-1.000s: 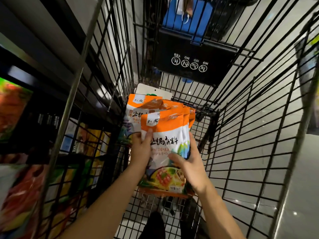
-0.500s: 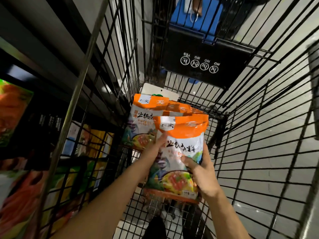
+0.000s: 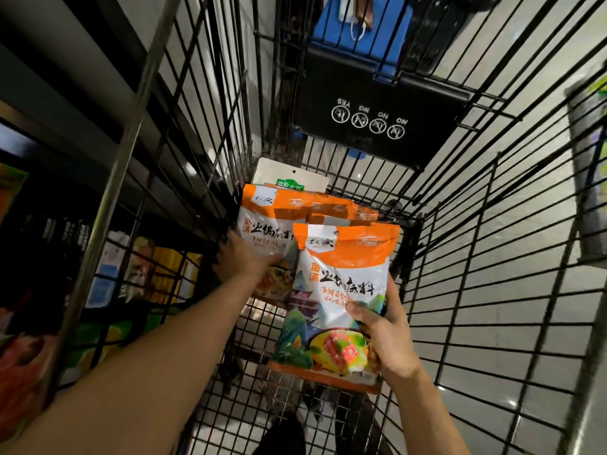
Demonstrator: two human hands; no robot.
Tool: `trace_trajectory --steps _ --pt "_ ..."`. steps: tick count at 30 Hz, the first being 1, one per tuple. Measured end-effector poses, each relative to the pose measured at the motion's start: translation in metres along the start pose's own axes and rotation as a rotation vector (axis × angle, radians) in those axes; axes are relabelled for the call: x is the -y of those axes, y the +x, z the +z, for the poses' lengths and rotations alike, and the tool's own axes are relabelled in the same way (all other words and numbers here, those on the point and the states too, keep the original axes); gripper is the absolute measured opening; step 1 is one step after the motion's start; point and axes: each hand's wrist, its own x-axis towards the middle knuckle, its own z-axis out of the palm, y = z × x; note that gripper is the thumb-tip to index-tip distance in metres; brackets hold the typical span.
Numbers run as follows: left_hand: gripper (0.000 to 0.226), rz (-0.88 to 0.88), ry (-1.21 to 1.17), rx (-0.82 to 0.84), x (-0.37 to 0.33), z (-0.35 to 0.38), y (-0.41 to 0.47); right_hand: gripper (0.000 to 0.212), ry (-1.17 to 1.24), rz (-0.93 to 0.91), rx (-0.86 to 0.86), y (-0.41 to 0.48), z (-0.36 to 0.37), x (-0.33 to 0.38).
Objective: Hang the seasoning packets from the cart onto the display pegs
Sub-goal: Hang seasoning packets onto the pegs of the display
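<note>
Inside the black wire cart (image 3: 476,290) stand several orange-and-white seasoning packets. My right hand (image 3: 387,336) grips the front packet (image 3: 335,290) by its lower right side, thumb across its face, holding it apart from the rest. My left hand (image 3: 241,261) holds the left side of the rear packet stack (image 3: 262,231), which leans at the cart's far left corner. A white packet with a green label (image 3: 290,178) stands behind the stack. No display pegs are in view.
The cart's black child-seat flap (image 3: 377,116) with warning icons hangs at the far end, a blue item (image 3: 361,37) above it. Store shelves with colourful packets (image 3: 147,274) run along the left, beyond the cart wall. Pale floor lies to the right.
My right hand has pulled the front packet away from the stack, toward me and to the right. My left hand left that packet and moved forward onto the rear stack.
</note>
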Motion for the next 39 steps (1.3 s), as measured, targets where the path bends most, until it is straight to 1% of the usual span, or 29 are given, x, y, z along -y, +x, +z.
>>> trace_trajectory --steps 2,4,7,8,10,11,14,16,19,23,25,26,28,30,31,32,33,34,35,36,37,38,39 --pt "0.12 0.03 0.034 -0.071 0.003 0.001 -0.005 0.078 0.007 0.001 -0.003 0.0 0.002 0.001" --pt "0.12 0.018 0.053 -0.103 0.006 -0.001 -0.014 0.079 0.0 0.011 0.001 -0.002 0.004 0.001" --pt "0.124 -0.067 -0.01 -0.063 0.018 0.002 -0.019 0.082 -0.028 0.022 0.012 -0.003 0.006 0.004" --pt "0.117 -0.11 -0.084 -0.023 0.022 0.001 -0.022 0.083 -0.041 0.016 0.021 -0.004 0.007 0.007" --pt "0.085 -0.192 -0.253 0.065 0.029 -0.003 -0.029 0.084 -0.069 0.005 0.036 -0.005 0.008 0.011" --pt "0.069 -0.192 -0.306 0.077 0.03 -0.007 -0.034 0.084 -0.078 0.0 0.039 -0.006 0.008 0.014" --pt "0.035 -0.081 -0.294 0.006 0.03 -0.032 -0.056 0.086 -0.085 -0.015 0.053 -0.013 0.01 0.027" --pt "0.026 0.0 -0.262 -0.073 0.035 -0.057 -0.075 0.086 -0.098 -0.032 0.065 -0.02 0.013 0.038" --pt "0.028 0.036 -0.319 -0.168 0.042 -0.096 -0.117 0.09 -0.099 -0.041 0.122 -0.031 0.014 0.058" --pt "0.035 0.093 -0.376 -0.303 0.048 -0.133 -0.185 0.094 -0.236 -0.086 0.175 -0.046 0.026 0.091" --pt "0.034 0.126 -0.414 -0.367 0.049 -0.142 -0.219 0.097 -0.294 -0.118 0.237 -0.055 0.032 0.107" --pt "0.029 0.131 -0.453 -0.411 0.049 -0.146 -0.235 0.096 -0.325 -0.12 0.281 -0.06 0.034 0.117" --pt "0.016 0.131 -0.552 -0.508 0.046 -0.153 -0.266 0.086 -0.365 -0.146 0.38 -0.07 0.04 0.137" --pt "0.014 0.108 -0.619 -0.608 0.045 -0.162 -0.291 0.079 -0.324 -0.194 0.492 -0.079 0.047 0.159" --pt "0.012 0.088 -0.658 -0.643 0.045 -0.169 -0.305 0.079 -0.311 -0.221 0.544 -0.088 0.051 0.171" --pt "0.014 0.085 -0.713 -0.661 0.042 -0.176 -0.319 0.077 -0.32 -0.234 0.585 -0.1 0.055 0.185" --pt "0.024 0.102 -0.764 -0.694 0.042 -0.184 -0.333 0.066 -0.342 -0.264 0.613 -0.11 0.06 0.197" --pt "0.038 0.113 -0.787 -0.736 0.043 -0.191 -0.347 0.05 -0.338 -0.287 0.657 -0.125 0.065 0.21" --pt "0.048 0.12 -0.772 -0.79 0.043 -0.199 -0.363 0.041 -0.323 -0.304 0.679 -0.14 0.068 0.22" --pt "0.053 0.132 -0.732 -0.843 0.043 -0.208 -0.381 0.045 -0.333 -0.322 0.694 -0.151 0.07 0.229" --pt "0.051 0.159 -0.696 -0.898 0.043 -0.218 -0.399 0.047 -0.348 -0.341 0.696 -0.163 0.073 0.237" --pt "0.044 0.194 -0.687 -0.955 0.038 -0.231 -0.419 0.04 -0.34 -0.329 0.721 -0.174 0.075 0.245" --pt "0.039 0.212 -0.682 -0.994 0.038 -0.241 -0.435 0.034 -0.327 -0.32 0.781 -0.186 0.078 0.252"
